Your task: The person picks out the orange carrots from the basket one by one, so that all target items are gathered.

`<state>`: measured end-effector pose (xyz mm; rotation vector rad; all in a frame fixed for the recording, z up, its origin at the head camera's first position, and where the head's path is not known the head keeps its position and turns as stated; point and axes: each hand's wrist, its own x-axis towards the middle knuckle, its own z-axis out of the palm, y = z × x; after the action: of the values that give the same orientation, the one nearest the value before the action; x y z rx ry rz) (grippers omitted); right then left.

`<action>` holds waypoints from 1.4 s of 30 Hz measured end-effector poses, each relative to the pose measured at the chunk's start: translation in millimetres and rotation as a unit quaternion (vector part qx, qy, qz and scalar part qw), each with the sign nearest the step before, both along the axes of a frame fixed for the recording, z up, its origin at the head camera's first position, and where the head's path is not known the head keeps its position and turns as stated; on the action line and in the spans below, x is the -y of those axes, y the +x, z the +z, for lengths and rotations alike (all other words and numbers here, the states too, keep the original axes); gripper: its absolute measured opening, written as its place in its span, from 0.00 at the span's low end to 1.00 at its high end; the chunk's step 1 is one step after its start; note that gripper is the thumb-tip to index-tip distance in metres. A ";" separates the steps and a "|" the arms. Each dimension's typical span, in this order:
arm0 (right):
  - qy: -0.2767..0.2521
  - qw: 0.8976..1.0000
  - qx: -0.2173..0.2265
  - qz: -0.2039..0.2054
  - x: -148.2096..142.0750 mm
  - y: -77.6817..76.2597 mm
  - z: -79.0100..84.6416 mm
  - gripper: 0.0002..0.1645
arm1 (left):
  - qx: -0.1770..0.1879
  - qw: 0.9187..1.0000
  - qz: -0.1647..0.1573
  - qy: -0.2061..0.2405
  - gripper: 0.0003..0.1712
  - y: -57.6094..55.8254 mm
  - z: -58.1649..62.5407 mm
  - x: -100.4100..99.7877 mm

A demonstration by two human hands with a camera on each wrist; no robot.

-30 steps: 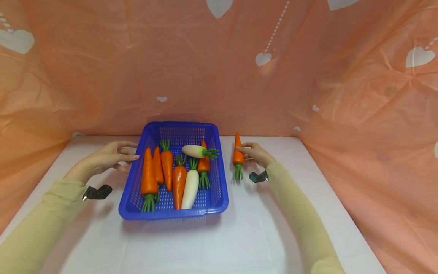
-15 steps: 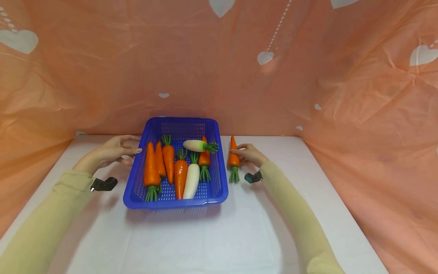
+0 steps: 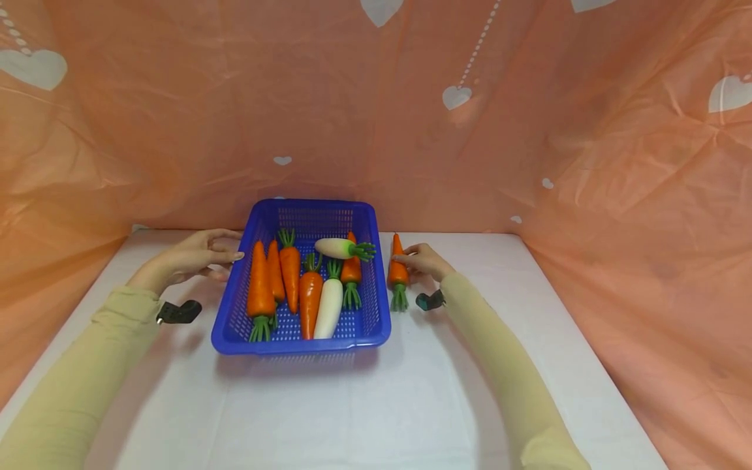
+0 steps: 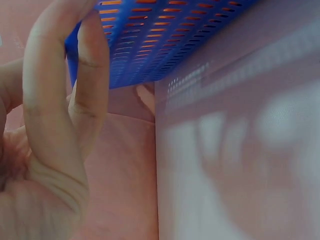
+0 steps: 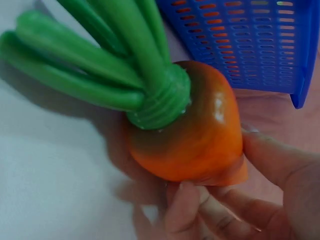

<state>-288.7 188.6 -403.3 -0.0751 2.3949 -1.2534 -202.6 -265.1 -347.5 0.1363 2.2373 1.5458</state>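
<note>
A blue plastic basket (image 3: 301,347) stands left of centre in the head view. My left hand (image 3: 190,258) holds its left rim, thumb on top; in the left wrist view bent fingers (image 4: 50,107) reach up to the basket's side. Right of the basket, my right hand (image 3: 427,261) grips an orange carrot (image 3: 399,273) from its right side, tip pointing away and green stalks toward me. Close up in the right wrist view, the thumb and fingertips press against the carrot's body (image 5: 210,125), its far end hidden.
Inside the basket lie several more carrots (image 3: 310,303) and two white radishes; one radish (image 3: 332,247) lies across a carrot, the other (image 3: 328,310) lengthwise. Orange cloth (image 3: 329,117) with white hearts hangs behind the white table (image 3: 364,418) and at its sides.
The basket has shifted a little away from me with my left hand on its rim. My right hand has moved the carrot left, closer to the basket's right side.
</note>
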 end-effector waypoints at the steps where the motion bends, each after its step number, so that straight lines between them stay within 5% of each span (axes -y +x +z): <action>1: 0.004 1.000 0.000 0.000 -0.4 -0.3 0.3 0.33 | 0.000 1.000 -0.001 0.001 0.42 -0.1 0.0 -0.2; 19: 0.004 1.000 0.000 -0.001 -10.6 0.1 10.9 0.28 | 0.016 1.000 -0.002 0.013 0.41 -1.4 -3.2 1.8; 32: -0.154 0.985 -0.072 -0.022 5.2 3.3 99.9 0.29 | 0.011 1.000 -0.014 -0.009 0.41 -1.9 0.8 1.9; 42: -0.256 0.962 -0.087 0.033 63.6 21.1 125.7 0.27 | 0.010 1.000 -0.021 -0.012 0.41 -3.0 0.6 1.3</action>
<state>-267.6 125.0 -277.6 -0.4325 2.1193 -1.8668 -205.5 -266.4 -346.9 0.1598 2.2211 1.4921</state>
